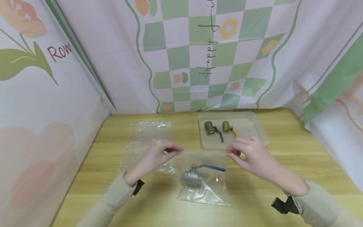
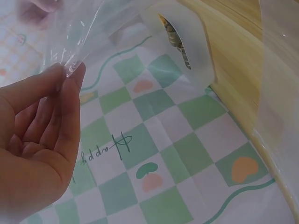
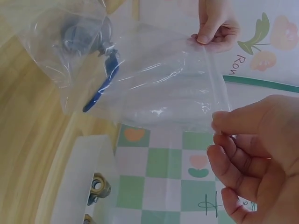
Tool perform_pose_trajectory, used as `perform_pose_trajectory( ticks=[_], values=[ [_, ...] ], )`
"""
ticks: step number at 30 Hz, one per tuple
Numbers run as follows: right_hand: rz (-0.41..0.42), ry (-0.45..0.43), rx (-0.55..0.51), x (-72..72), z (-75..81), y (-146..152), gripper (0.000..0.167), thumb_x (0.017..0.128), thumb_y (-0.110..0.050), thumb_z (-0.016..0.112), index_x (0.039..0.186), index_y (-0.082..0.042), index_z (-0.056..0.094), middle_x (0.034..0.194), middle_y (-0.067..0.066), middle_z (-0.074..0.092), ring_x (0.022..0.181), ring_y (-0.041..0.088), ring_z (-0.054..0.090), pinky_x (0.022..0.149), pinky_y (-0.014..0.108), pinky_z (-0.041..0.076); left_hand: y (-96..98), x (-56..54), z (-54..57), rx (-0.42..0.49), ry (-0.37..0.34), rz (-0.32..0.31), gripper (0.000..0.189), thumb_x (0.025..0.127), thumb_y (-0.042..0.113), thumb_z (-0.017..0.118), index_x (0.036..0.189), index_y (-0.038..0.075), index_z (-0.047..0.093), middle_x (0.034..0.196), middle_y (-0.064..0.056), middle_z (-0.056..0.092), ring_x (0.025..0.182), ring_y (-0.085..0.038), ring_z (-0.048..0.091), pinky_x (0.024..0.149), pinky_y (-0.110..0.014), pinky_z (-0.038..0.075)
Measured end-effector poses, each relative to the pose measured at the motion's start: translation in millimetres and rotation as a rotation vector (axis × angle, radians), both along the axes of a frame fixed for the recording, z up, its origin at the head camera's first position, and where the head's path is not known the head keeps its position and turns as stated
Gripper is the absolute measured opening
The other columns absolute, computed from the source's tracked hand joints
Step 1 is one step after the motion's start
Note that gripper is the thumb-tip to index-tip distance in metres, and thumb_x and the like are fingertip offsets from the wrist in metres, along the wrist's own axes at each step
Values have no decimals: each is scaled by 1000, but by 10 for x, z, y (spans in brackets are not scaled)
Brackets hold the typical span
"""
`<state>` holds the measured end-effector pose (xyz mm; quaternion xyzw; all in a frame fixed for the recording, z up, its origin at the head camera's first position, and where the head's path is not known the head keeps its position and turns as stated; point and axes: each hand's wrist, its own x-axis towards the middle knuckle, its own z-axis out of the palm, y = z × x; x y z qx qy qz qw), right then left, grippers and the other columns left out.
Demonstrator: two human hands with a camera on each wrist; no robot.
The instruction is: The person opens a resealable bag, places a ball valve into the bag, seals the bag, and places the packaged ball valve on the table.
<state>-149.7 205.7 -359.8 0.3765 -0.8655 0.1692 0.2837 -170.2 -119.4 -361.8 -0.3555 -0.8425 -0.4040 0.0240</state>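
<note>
A clear zip bag [image 1: 210, 192] is stretched between both hands, its top edge pulled straight. Inside it lies a silver ball valve [image 1: 192, 178] with a blue lever handle [image 3: 100, 91]. My left hand [image 1: 154, 157] pinches the left top corner between thumb and fingertips. At the opposite top corner, my right hand [image 1: 252, 159] pinches the bag the same way, as the right wrist view also shows. The valve sits toward the bag's lower left in the head view. Neither hand touches the valve.
A pale plastic tray [image 1: 252, 142] at the back right bears a brass valve with a dark lever [image 1: 210, 128] and a smaller brass valve with a yellow lever [image 1: 225, 126]. Flat clear plastic bagging [image 1: 139, 142] lies at the left. A printed curtain [image 1: 124, 78] hangs behind the wooden table [image 1: 93, 170].
</note>
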Motion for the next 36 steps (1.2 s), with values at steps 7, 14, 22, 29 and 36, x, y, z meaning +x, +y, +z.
perform_pose_trajectory(
  ticks=[7,14,22,29,36],
  values=[
    [19,-12,-17,6,4,13,17,70,-13,80,81,-17,68,73,-11,67,64,-1,58,61,19,48,-39,15,17,5,-32,23,12,87,3,71,99,4,76,97,-12,78,80,-17,74,72,-13,59],
    [18,-69,-31,32,-21,0,20,72,-7,79,84,-12,64,78,-7,66,69,3,62,62,12,55,-58,21,12,13,-31,10,10,85,2,73,95,0,75,93,-13,77,80,-19,75,72,-13,59],
    [75,-356,-136,91,-95,6,20,85,1,70,93,-11,57,84,0,73,74,8,69,63,16,59,-34,11,-33,26,-7,-5,9,87,2,71,96,3,75,93,-12,77,74,-10,71,68,-14,59],
    [28,-722,-176,67,-245,66,45,84,-25,78,118,-2,58,112,14,71,89,13,68,68,21,60,22,14,-43,45,6,-18,8,88,2,70,95,3,75,93,-12,77,75,-11,72,68,-14,59],
    [80,-910,-79,-35,-510,65,47,86,-24,76,119,6,63,80,1,67,65,-3,53,53,17,50,43,25,-40,57,-3,-15,8,87,1,70,94,4,75,92,-12,78,74,-11,72,67,-14,60]
  ],
)
